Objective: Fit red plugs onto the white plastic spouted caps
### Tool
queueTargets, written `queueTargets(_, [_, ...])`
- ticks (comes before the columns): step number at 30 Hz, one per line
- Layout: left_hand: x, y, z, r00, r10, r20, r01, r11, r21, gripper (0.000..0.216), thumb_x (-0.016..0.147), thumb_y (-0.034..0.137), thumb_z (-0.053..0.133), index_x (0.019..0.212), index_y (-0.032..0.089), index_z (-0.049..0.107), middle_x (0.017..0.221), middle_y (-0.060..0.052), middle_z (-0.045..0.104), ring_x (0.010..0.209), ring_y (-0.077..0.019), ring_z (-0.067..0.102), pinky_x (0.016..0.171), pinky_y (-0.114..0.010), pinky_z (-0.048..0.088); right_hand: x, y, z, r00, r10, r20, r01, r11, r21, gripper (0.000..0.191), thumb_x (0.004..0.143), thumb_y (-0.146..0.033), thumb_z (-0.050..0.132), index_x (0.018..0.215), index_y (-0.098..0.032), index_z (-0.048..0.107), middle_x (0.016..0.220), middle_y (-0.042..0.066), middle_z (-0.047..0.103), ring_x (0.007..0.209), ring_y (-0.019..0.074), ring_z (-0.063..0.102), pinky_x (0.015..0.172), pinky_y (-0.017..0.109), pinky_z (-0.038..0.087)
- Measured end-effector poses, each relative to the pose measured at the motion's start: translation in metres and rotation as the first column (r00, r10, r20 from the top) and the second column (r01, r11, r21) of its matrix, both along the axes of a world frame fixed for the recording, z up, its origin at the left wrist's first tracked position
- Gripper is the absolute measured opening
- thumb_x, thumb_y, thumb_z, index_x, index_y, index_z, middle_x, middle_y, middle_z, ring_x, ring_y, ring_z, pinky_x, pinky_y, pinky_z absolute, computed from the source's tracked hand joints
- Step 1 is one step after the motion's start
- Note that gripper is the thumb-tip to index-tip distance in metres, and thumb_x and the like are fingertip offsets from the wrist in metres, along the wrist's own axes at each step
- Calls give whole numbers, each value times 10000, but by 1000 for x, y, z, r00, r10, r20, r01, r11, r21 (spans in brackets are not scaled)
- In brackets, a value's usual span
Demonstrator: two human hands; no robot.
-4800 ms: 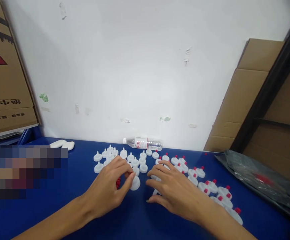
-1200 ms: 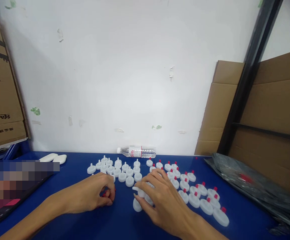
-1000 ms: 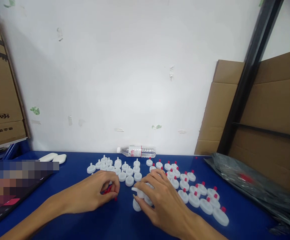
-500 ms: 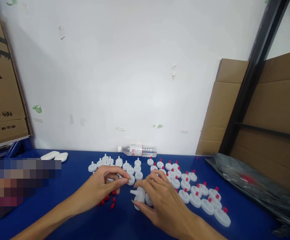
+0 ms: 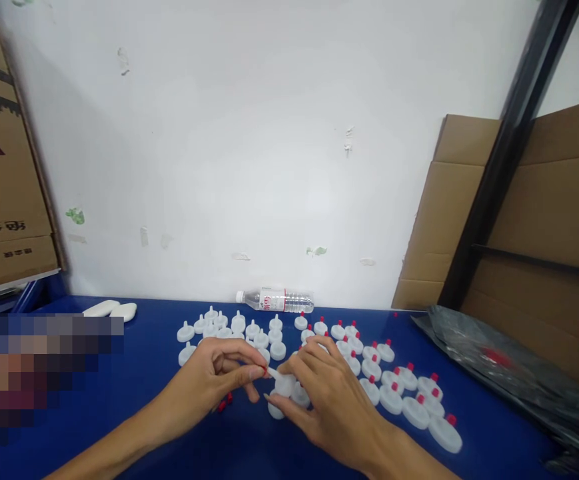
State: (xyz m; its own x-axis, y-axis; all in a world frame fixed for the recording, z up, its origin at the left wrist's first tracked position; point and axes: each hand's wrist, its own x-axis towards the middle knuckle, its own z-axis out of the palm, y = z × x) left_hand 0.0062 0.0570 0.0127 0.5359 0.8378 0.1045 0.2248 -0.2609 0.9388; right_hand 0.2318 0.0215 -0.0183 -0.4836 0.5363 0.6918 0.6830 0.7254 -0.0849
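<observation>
Between the thumb and index finger of my left hand (image 5: 222, 367) is a small red cap (image 5: 265, 370), right at the tip of a white nozzle lid's spout. My right hand (image 5: 332, 393) grips that white nozzle lid (image 5: 284, 383) on its side, spout pointing left. Beneath my right fingers more white lids (image 5: 276, 408) lie on the blue table (image 5: 149, 453), partly covered. Loose red caps (image 5: 225, 402) lie below my left hand, mostly hidden by it. Uncapped white lids (image 5: 238, 323) stand in a group behind my left hand. Lids with red caps (image 5: 416, 412) spread out to the right.
A clear plastic bottle (image 5: 284, 301) lies by the wall. Two white rounded objects (image 5: 123, 311) sit at the back left. A dark plastic bag (image 5: 499, 360) rests at the right edge, near cardboard (image 5: 439, 220) and a black post (image 5: 489, 173). The left edge is blurred out.
My left hand has moved slightly right, bringing the red cap to the spout tip. My right hand still holds the lid, its spout now angled a little more upward.
</observation>
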Motion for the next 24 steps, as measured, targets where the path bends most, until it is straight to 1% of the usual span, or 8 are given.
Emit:
queueTargets(4, [5, -2, -8, 997, 45, 57, -46, 999, 27, 317, 842, 471, 750, 891, 158, 746, 624, -25, 725, 465, -97, 555, 419, -175, 337, -1, 0, 0, 1000, 24, -17, -23, 999, 40, 173, 913, -301, 713, 995, -218, 585, 836, -1, 665, 824, 200, 589, 979, 421, 400])
queueTargets(9, [8, -6, -18, 994, 70, 84, -78, 992, 96, 305, 880, 468, 714, 902, 166, 749, 638, -14, 703, 514, -118, 614, 444, -188, 347, -3, -3, 2, 1000, 27, -8, -26, 997, 71, 131, 963, -331, 641, 987, -212, 592, 800, 6, 642, 795, 197, 568, 971, 418, 392])
queueTargets(13, [3, -1, -22, 999, 50, -10, -47, 980, 194, 274, 940, 454, 646, 955, 193, 730, 684, 0, 685, 578, -133, 636, 484, -197, 399, 0, -3, 3, 999, 48, 20, -49, 996, 80, 136, 993, -330, 597, 1049, -207, 605, 865, 24, 655, 833, 200, 559, 965, 414, 379])
queueTargets(15, [-1, 2, -23, 991, 25, -129, 28, 919, 394, 258, 1004, 410, 550, 1011, 217, 721, 782, -14, 698, 625, -134, 625, 542, -214, 436, 1, -3, 4, 997, 56, 49, -59, 996, 67, 154, 1005, -300, 576, 1126, -210, 604, 920, 32, 668, 866, 202, 559, 983, 421, 361])
queueTargets(17, [-5, 4, -23, 969, 20, -246, 137, 784, 605, 269, 1050, 331, 452, 1044, 231, 702, 876, -24, 687, 675, -131, 608, 599, -225, 436, 1, -4, 5, 995, 55, 79, -60, 996, 62, 164, 1012, -275, 554, 1155, -211, 601, 932, 30, 670, 870, 200, 550, 997, 422, 347])
queueTargets(18, [-6, 3, -24, 959, 30, -282, 175, 721, 671, 281, 1061, 289, 412, 1039, 229, 685, 885, -23, 672, 683, -127, 595, 608, -226, 422, 0, -4, 5, 995, 51, 88, -57, 996, 67, 160, 1014, -269, 548, 1152, -208, 601, 924, 28, 668, 866, 199, 545, 1000, 421, 344])
queueTargets(19, [-6, 2, -25, 953, 43, -301, 192, 682, 706, 288, 1067, 251, 380, 1023, 223, 664, 862, -16, 652, 672, -123, 576, 603, -225, 404, 0, -4, 5, 995, 45, 93, -53, 996, 77, 153, 1015, -265, 543, 1142, -203, 603, 912, 26, 665, 860, 198, 540, 1003, 421, 342])
queueTargets(24, [-5, -6, -28, 957, 23, -289, 201, 665, 719, 263, 1044, 140, 346, 890, 209, 549, 768, 8, 572, 642, -120, 525, 605, -226, 374, -6, -7, 2, 994, 55, 94, -68, 989, 134, 134, 1003, -236, 553, 1107, -182, 618, 856, 23, 660, 810, 189, 538, 970, 403, 375])
